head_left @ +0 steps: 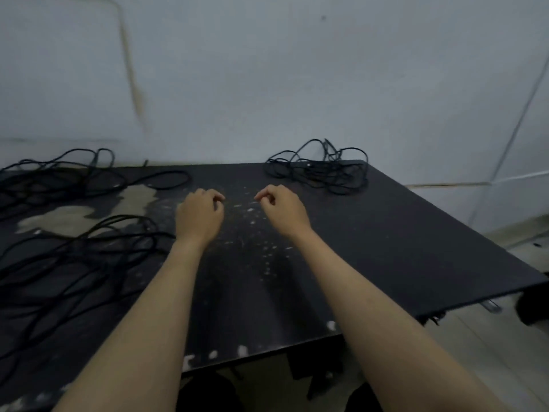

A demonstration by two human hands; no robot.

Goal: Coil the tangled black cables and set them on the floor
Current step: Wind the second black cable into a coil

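Three heaps of tangled black cable lie on a worn black table [401, 233]. One cable heap [320, 171] sits at the far right by the wall, a second cable heap [59, 176] at the far left, and a third, larger cable heap [68, 263] at the near left. My left hand [199, 215] and my right hand [282, 208] hover over the middle of the table, a hand's width apart. Their fingers are loosely curled and hold nothing. Neither hand touches a cable.
A pale wall stands directly behind the table. The table's right edge drops to a light tiled floor [505, 367]. A dark object [533, 307] sits on the floor at the far right. Scuffed, paint-worn patches [89, 214] mark the tabletop's left part.
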